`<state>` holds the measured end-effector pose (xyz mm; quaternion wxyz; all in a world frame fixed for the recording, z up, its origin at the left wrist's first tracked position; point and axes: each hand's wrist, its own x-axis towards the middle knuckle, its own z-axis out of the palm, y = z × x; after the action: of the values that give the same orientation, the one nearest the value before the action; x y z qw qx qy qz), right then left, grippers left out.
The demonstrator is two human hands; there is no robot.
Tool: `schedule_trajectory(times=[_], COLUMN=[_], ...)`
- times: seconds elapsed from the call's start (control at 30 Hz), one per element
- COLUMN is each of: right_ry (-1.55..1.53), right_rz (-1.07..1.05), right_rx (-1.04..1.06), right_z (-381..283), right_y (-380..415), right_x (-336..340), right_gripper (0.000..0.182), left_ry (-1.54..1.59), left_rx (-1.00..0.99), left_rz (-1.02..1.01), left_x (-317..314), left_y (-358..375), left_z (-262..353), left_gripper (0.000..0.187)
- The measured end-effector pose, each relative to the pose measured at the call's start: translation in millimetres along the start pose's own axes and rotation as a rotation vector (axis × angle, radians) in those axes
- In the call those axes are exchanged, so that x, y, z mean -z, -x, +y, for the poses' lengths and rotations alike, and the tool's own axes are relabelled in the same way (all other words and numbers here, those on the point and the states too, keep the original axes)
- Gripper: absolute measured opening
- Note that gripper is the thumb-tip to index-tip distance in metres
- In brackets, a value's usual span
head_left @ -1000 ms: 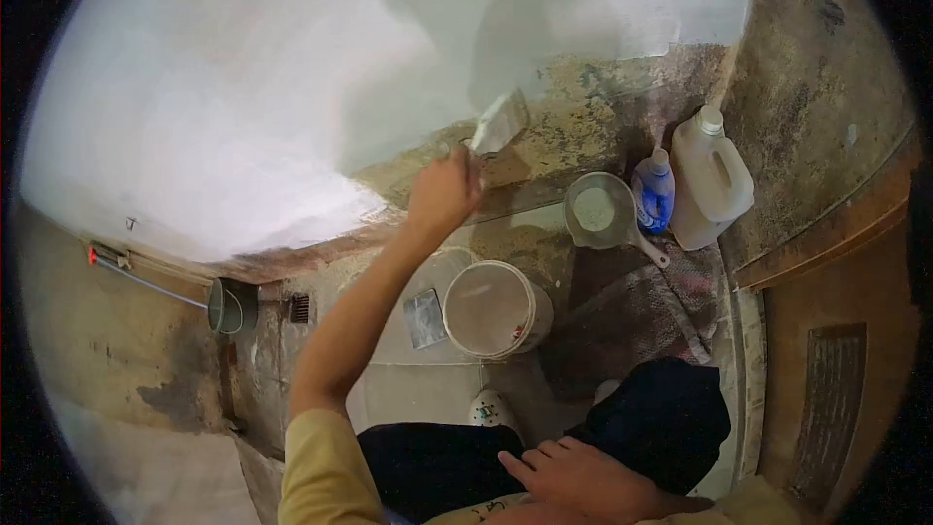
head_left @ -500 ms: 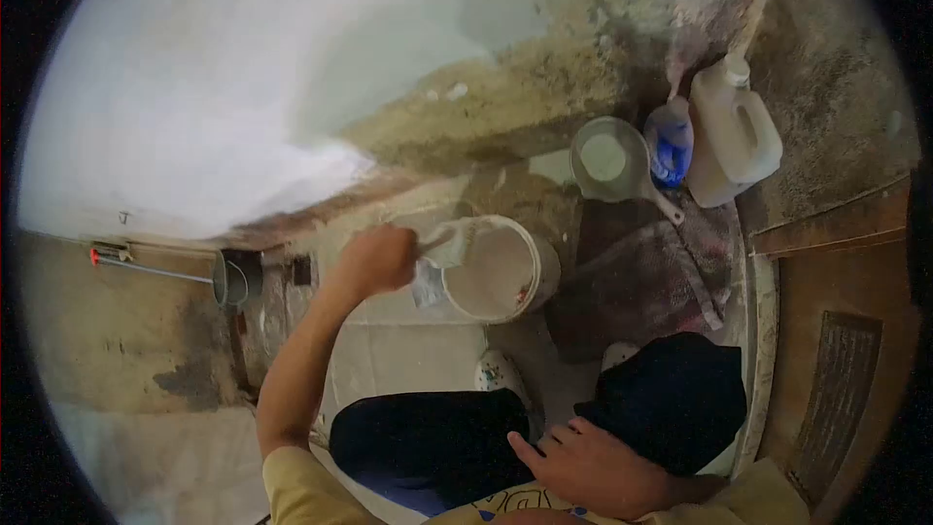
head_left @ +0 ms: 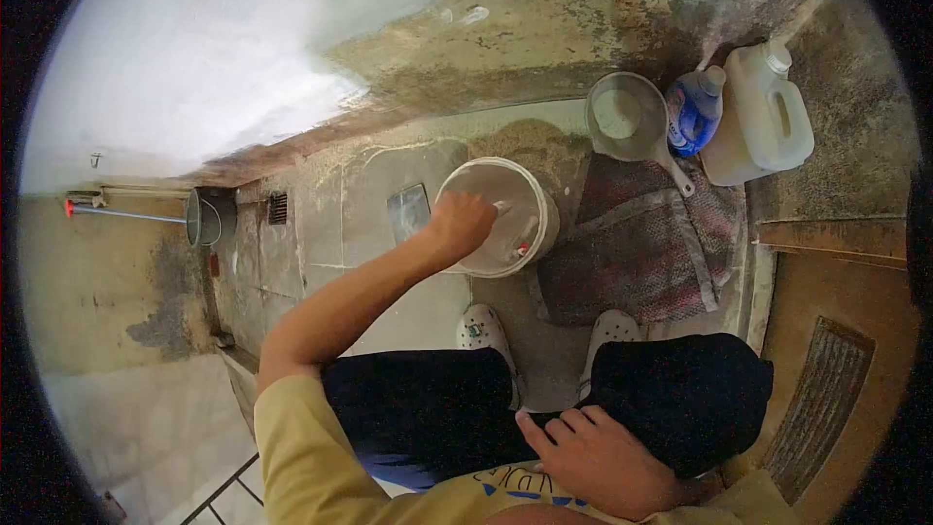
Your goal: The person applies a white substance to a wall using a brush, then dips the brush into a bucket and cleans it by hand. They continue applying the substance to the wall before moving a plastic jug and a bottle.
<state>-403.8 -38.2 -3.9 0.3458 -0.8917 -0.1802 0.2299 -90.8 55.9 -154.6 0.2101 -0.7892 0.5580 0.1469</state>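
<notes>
My left hand (head_left: 463,226) is closed over the mouth of a white bucket (head_left: 550,226), holding a paintbrush (head_left: 501,207). Only a bit of the brush shows beyond the fingers; its bristles are hidden. Inside the bucket, a small red and white item (head_left: 523,248) lies by the near right wall. What fills the bottom is pale and hard to make out. My right hand (head_left: 607,457) rests on my lap near the right thigh, its fingers spread and holding nothing.
Right of the bucket lies a dark woven mat (head_left: 632,253). Behind it stand a pan-like dipper (head_left: 630,141), a blue bottle (head_left: 692,112) and a white jug (head_left: 743,136). A stained, partly white wall (head_left: 525,49) runs along the back. A dark bucket (head_left: 202,219) stands far left.
My left hand has moved right and up, bringing the brush from the bucket's left rim to its inside. The view has shifted slightly; my right hand stays on my lap.
</notes>
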Motion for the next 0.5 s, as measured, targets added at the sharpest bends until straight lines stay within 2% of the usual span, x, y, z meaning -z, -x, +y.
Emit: schedule_trajectory(times=[0.1, 0.17, 0.37, 0.5], right_ry=[-0.024, 0.017, 0.024, 0.041], right_rz=[-0.007, 0.013, 0.016, -0.025], right_rx=[-0.044, -0.067, -0.109, -0.125], right_z=[-6, -6, -13, -18], right_y=[0, -3, -9, -11], right_x=[-1, -12, -8, -8], right_gripper=[0.058, 0.057, 0.059, 0.059], left_ry=[0.014, 0.016, 0.043, 0.046], left_rx=[-0.051, -0.106, -0.091, -0.103], left_rz=[-0.046, 0.004, -0.11, -0.062], left_x=[-14, -22, -26, -26], left_y=[-12, -15, -28, -26], left_z=[10, 15, 8, 5], left_gripper=[0.014, 0.02, 0.022, 0.021])
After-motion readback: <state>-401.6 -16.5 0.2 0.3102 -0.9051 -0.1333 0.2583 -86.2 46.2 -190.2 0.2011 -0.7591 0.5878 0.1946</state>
